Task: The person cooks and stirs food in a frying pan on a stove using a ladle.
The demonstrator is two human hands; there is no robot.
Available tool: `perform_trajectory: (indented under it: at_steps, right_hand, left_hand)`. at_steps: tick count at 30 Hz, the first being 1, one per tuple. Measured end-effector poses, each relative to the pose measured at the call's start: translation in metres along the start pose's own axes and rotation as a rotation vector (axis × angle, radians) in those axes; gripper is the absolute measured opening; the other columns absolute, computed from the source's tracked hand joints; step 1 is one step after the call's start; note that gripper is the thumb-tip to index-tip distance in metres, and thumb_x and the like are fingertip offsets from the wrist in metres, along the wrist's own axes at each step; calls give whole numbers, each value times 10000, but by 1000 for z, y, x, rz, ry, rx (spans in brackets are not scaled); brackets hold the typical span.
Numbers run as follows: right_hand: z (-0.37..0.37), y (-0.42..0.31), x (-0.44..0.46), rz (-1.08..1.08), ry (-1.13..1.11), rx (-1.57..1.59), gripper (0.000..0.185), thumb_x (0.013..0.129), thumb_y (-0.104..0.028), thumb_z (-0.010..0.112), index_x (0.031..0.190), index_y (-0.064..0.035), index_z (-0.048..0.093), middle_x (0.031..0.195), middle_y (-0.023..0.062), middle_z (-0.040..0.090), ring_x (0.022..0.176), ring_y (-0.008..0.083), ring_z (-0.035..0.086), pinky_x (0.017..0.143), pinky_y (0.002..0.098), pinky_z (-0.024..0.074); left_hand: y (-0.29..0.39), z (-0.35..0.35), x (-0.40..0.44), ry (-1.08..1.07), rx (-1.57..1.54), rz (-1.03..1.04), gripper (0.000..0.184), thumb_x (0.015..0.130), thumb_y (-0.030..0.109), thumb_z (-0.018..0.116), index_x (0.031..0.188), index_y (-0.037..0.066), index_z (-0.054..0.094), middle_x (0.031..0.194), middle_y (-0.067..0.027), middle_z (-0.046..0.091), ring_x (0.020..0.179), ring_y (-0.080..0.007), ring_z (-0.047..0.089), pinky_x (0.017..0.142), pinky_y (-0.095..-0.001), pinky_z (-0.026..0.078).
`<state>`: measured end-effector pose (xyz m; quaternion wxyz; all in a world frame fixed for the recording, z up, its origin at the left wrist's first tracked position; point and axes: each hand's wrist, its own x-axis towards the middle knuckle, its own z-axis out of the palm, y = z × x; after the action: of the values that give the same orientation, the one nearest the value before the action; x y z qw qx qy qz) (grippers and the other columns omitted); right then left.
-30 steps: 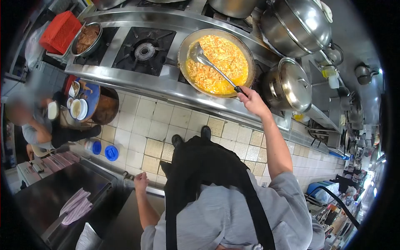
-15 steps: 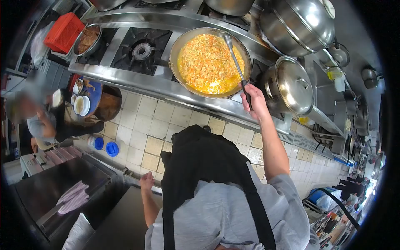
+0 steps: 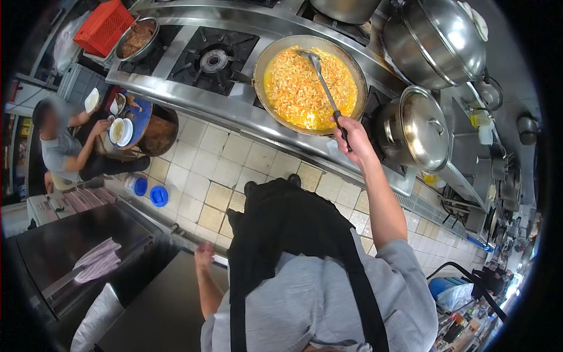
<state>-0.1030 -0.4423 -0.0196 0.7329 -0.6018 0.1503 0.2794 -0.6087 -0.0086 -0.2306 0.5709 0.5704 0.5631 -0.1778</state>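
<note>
Head view: a wide pan [image 3: 271,54], upper centre, contains pale and orange pieces of food [image 3: 296,88] in glossy yellow liquid. The right hand [image 3: 353,139] grasps a ladle [image 3: 325,88] by its black handle; its head meets the food. The left hand [image 3: 204,254], lower left, is blurred, its grip indeterminable. A burner [image 3: 214,60] and a lidded pot [image 3: 423,128] flank the pan; tiled floor [image 3: 223,158] extends below the stove's front edge [image 3: 199,102].

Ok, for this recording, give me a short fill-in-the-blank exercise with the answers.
The camera wearer's ____ hand grips the long utensil.
The topmost crate, beside the metal bowl, is ____.
The pot just right of the pan is covered by a ____.

Missing words: right; red; lid.
</note>
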Motion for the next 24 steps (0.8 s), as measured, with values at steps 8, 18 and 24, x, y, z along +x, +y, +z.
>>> perform_trajectory:
  at_steps: [8,18,24]
  right_hand:
    - [-41,23,-95,124,30,-236,346,1133,-297,505,1311,-25,626,688,-15,507,412,68,371,360,242,285]
    - [-56,55,-139,185,98,-148,394,1117,-342,557,1357,-37,621,697,-24,522,410,58,373,357,237,285]
    - [4,65,-83,131,88,-82,314,1117,-308,537,1279,-49,608,693,-16,516,444,91,396,376,275,297]
  left_hand:
    - [-4,16,27,-35,-43,124,463,968,392,766,1181,-7,670,891,-45,676,701,-139,655,529,-264,477]
    - [46,9,56,12,133,281,507,962,401,779,1224,-20,668,932,-56,701,749,-128,680,547,-250,465]
    - [104,15,27,31,120,185,503,976,408,776,1234,-15,686,962,-69,726,752,-121,688,550,-253,467]
